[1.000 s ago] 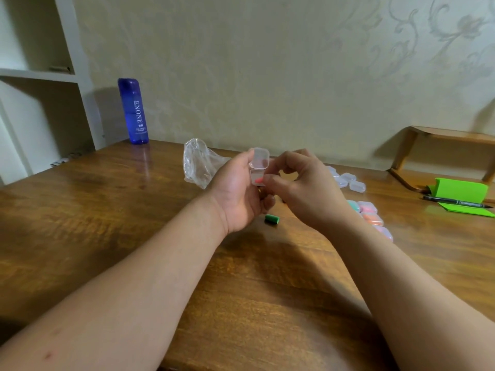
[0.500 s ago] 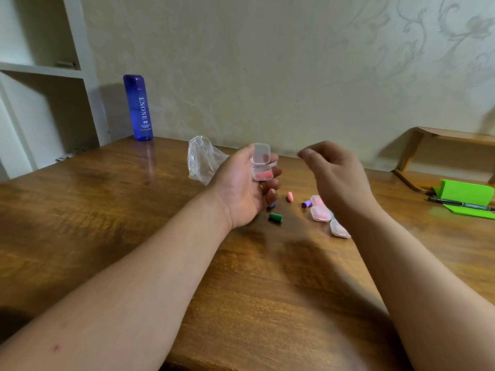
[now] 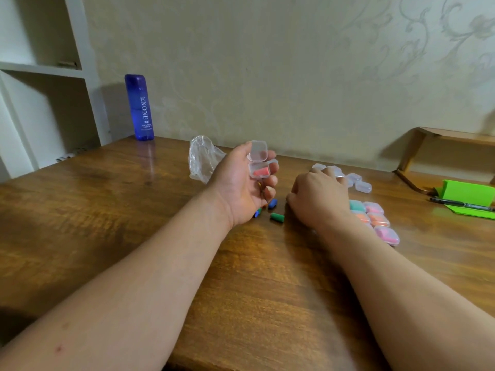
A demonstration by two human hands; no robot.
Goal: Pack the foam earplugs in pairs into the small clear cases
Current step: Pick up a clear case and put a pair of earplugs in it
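The right hand (image 3: 318, 199) has dropped to the surface (image 3: 107, 210), knuckles up, just right of a green earplug (image 3: 277, 217). Its fingertips are hidden, so I cannot tell whether they pinch anything. Left of it, the left hand (image 3: 241, 191) grips the open clear case (image 3: 258, 170), a red earplug (image 3: 261, 172) inside.

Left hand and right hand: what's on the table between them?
Head view: a blue earplug and a green earplug lie loose on the table between the left hand, holding the open case, and the right hand.
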